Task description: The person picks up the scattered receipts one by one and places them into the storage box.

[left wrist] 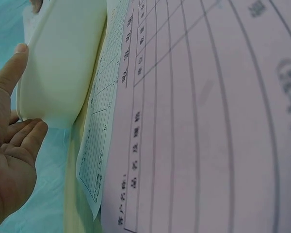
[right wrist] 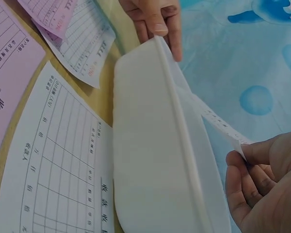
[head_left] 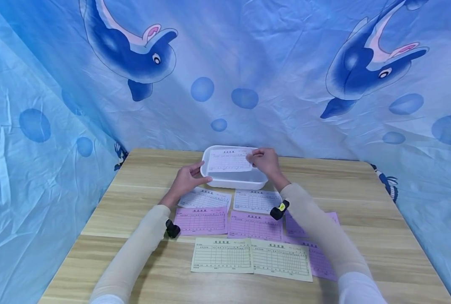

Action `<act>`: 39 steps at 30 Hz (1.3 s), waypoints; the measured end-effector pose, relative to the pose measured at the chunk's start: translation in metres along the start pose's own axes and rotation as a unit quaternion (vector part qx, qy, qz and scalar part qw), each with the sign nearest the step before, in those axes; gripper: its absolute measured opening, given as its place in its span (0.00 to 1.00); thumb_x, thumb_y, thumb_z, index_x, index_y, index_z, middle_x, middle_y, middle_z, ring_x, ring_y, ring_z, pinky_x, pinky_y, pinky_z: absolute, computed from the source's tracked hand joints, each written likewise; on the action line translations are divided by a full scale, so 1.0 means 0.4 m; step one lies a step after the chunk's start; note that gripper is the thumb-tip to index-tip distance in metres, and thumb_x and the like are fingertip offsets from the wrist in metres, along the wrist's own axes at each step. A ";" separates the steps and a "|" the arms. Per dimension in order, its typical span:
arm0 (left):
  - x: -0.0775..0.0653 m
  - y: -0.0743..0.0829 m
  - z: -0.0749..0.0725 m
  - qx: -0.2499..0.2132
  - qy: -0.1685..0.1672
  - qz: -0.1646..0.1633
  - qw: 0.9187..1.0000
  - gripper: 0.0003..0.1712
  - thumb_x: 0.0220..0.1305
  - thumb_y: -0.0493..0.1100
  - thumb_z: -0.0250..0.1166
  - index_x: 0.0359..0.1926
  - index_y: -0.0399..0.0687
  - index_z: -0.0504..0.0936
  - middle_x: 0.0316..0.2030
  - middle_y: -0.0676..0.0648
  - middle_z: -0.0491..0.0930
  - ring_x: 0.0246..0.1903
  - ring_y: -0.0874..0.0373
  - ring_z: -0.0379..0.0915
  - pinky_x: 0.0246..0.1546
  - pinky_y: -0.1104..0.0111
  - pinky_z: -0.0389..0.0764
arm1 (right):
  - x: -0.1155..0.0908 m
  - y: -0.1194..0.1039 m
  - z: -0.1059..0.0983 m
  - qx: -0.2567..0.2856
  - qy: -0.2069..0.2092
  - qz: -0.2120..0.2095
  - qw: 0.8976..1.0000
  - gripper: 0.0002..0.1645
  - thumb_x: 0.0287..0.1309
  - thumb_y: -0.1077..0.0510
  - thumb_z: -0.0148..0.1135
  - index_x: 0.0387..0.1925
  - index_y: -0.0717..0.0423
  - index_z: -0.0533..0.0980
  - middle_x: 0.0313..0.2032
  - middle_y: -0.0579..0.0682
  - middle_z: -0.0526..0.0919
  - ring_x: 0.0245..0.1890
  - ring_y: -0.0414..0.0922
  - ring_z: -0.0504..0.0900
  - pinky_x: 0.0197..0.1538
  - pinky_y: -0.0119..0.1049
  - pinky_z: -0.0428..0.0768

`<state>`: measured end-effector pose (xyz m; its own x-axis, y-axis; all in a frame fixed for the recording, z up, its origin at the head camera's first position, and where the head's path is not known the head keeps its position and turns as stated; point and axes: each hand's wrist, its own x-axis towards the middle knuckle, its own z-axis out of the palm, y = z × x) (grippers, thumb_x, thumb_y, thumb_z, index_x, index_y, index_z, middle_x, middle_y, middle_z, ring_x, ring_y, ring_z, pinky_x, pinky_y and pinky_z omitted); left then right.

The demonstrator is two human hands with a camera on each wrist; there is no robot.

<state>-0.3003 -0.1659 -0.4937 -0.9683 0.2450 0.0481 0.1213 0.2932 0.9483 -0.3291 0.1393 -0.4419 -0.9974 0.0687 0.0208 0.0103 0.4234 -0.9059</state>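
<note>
A white plastic tray (head_left: pixel 233 183) stands at the back of the wooden table. My left hand (head_left: pixel 186 180) holds its left corner, the thumb (left wrist: pixel 14 68) along the near rim and the fingers around the end wall. Over the tray a white printed receipt slip (head_left: pixel 228 161) slants across the opening. Its right edge is pinched between thumb and fingers of my right hand (head_left: pixel 265 162). From the right wrist view, the slip's far end dips behind the tray rim, and the right hand (right wrist: pixel 266 177) stays outside the near wall.
In front of the tray lie two white slips (head_left: pixel 257 201), several pink slips (head_left: pixel 201 221) and two pale yellow slips (head_left: pixel 222 256), some overlapping. The right forearm passes over the pink ones at right. A blue dolphin-print cloth (head_left: pixel 240 55) hangs behind the table (head_left: pixel 149 169).
</note>
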 end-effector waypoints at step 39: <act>0.001 0.001 0.004 0.020 0.006 -0.007 1.000 0.56 0.53 0.56 0.80 0.76 0.42 0.63 0.73 0.39 0.67 0.68 0.45 0.70 0.62 0.63 0.80 | 0.002 0.006 0.043 -0.114 -0.018 -0.019 0.993 0.14 0.63 0.54 0.72 0.45 0.60 0.86 0.39 0.56 0.91 0.32 0.47 0.90 0.35 0.37 0.88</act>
<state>-0.3005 -0.1645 -0.4939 -0.9725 0.2294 0.0396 0.1165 0.3323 0.9360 -0.3311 0.1250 -0.4514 -0.9992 0.0187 0.0349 -0.0159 0.6195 -0.7849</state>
